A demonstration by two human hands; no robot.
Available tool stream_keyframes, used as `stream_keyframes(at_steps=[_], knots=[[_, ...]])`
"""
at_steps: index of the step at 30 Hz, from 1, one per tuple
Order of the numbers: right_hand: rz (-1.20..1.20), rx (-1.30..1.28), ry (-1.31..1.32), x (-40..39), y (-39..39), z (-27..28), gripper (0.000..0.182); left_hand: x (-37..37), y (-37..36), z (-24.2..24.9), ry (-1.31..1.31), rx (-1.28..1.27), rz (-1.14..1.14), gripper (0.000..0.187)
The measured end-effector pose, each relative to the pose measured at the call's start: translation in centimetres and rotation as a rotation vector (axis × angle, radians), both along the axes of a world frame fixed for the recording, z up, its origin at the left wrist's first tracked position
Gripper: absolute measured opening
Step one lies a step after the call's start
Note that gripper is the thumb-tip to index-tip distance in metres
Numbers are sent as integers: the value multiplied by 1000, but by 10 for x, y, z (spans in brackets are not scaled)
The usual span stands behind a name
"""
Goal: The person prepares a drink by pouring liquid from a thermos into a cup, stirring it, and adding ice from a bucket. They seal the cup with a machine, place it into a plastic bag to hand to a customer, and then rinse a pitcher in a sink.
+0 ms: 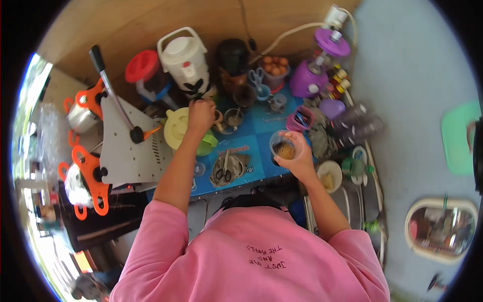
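My right hand (298,160) grips a clear plastic cup (275,138), tilted so that its mouth faces me, with brown granules (286,150) inside. My left hand (202,115) reaches across the table to the foot of the white air pot (185,59). Its fingers are curled closed, and what they hold, if anything, is hidden. Close by are a pale yellow lidded container (175,128), a green cup (207,145) and a glass (233,119) with a spoon. Scissors (224,171) rest on a grey cloth (236,162) between my arms.
A metal press with a long lever (113,90) stands left, near pots with orange handles (90,173). Along the back are a red-lidded jug (142,65), a bowl of eggs (275,65) and a purple blender (308,78). Dark bottles (359,132) and a sink (350,201) lie right.
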State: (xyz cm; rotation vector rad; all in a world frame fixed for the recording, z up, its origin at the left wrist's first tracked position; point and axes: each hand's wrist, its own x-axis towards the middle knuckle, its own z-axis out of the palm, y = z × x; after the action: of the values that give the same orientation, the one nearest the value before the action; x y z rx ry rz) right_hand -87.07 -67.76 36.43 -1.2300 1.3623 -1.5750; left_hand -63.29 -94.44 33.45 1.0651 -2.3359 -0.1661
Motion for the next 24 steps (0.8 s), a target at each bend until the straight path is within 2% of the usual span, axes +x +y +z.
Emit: stream_keyframes(at_steps=[2,4,6,9,10,11,12,14,16,18,22,24], knots=[[-110,40,26,13,53,9,70,-3,-9,-15,-347,108,64,14],[-219,118,43,30,109,12,72,-2,-26,-44,-310,54,80,13],[-350,126,-1,56,165,18,73,-2,-32,-46,-422,-87,93,20],[-544,167,-71,99,248,15,69,-16,17,14,-319,-152,77,30],[-651,160,-71,114,275,9,69,-24,31,18,-327,-224,52,29],[-689,178,-73,128,299,3,70,-33,35,4,-272,-119,-48,33],[-732,193,-71,142,322,3,70,-44,75,20,-192,-157,-178,31],[-861,151,-120,170,361,8,73,-72,125,8,-206,67,-366,28],[-958,224,-60,196,402,14,75,-94,201,-4,-259,93,-557,26],[-1085,209,-72,222,439,16,74,-118,274,-34,-276,229,-848,26],[-1337,177,-141,281,512,18,75,-152,479,-6,-352,276,-1404,33],[-1417,182,-150,310,549,12,76,-179,573,7,-271,467,-1556,42]])
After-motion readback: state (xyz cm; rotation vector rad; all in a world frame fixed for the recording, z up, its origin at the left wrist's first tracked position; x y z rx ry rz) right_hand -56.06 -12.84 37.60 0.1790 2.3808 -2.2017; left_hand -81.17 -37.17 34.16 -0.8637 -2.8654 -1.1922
